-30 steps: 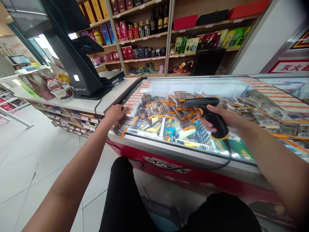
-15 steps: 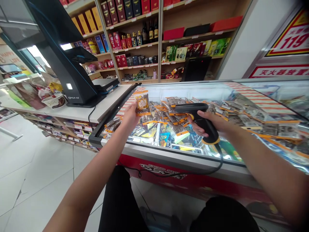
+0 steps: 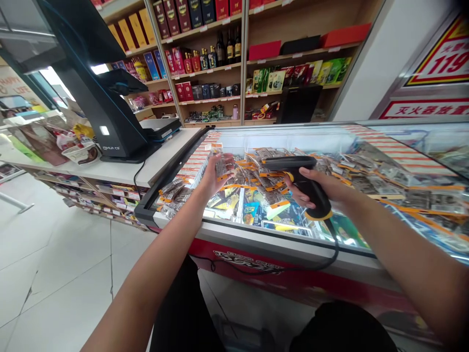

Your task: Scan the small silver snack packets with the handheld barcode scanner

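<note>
My left hand [image 3: 214,177] has its fingers around a small snack packet [image 3: 221,167] with orange edges, held above the glass top at the left. The packet's dark, clear side is turned toward me, partly hidden by my fingers. My right hand [image 3: 306,188] grips a black barcode scanner [image 3: 293,165] with yellow trim, its head pointing left toward the packet. From its handle a cable [image 3: 334,244] loops down in front of the freezer. Many similar packets [image 3: 269,178] lie heaped between and beyond both hands.
A glass-topped chest freezer [image 3: 234,230] with a red front stands before me. At the left, a counter [image 3: 146,168] bears a black checkout terminal [image 3: 120,127] and a white bowl [image 3: 82,152]. Shelves [image 3: 207,71] of boxes and bottles line the back.
The packet in my left hand has been turned from its yellow printed face to its clear side, and the hand has shifted slightly right. The scanner has barely moved.
</note>
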Available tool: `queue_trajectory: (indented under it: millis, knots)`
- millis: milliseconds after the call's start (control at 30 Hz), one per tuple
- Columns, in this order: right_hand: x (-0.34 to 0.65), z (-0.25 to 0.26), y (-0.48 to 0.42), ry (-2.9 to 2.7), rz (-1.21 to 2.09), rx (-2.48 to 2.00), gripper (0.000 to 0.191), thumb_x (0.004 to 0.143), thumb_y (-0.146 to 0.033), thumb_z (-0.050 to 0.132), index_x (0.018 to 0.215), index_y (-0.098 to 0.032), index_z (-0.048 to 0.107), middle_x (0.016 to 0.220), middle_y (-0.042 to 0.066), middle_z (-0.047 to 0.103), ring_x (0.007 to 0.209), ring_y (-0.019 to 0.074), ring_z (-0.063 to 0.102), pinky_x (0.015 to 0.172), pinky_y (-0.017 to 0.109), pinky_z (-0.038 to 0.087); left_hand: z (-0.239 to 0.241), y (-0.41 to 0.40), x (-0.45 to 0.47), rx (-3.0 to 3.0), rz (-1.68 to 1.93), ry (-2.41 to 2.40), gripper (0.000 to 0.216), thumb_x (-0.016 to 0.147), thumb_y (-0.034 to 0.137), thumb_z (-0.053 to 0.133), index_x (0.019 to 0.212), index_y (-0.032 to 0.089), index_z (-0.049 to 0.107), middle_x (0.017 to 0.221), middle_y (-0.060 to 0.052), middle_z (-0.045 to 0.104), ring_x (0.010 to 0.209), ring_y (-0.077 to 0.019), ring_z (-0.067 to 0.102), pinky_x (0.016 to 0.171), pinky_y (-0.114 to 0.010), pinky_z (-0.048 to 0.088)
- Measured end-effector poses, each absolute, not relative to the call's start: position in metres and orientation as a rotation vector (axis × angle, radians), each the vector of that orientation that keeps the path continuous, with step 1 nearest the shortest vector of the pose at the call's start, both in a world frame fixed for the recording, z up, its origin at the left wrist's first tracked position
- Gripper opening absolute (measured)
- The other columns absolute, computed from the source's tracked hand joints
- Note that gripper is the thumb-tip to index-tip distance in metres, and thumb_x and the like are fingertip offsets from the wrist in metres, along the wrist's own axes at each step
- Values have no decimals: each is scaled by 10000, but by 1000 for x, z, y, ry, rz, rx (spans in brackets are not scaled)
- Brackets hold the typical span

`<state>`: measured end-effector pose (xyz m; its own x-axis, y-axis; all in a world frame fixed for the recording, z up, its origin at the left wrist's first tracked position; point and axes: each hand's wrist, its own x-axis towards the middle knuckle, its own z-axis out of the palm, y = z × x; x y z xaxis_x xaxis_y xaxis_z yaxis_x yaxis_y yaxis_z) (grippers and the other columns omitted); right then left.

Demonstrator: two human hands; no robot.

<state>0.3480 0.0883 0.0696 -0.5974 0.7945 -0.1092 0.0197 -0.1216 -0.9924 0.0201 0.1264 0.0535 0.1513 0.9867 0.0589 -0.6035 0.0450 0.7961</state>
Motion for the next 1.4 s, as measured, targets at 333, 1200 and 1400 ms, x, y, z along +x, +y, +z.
queue_trajectory:
  millis: [333,1200,1400]
  knots:
    - [281,91,114,-1486,1864,-887,331,897,-439,809,909,-246,540,673,-12,540,489,139,451,452,311,444,52,139,15,642,1585,688,320,1176,468,594,1264,209,760,992,-61,854,917,-203,836,925,-314,627]
    - [275,74,89,-1664,1669,-892,446,979,-570,845,931,-253,535,664,-22,503,474,125,406,426,303,369,52,133,18,770,1429,815,585,1177,570,385,1505,212,711,1402,-113,853,1430,-319,768,1192,-482,617]
    - [275,79,88,-1621,1673,-915,386,991,-531,807,935,-261,536,638,-31,499,452,134,419,429,306,388,36,137,16,1091,1619,1217,128,1083,364,695,1066,238,714,1292,-107,831,1542,-346,654,1338,-465,481]
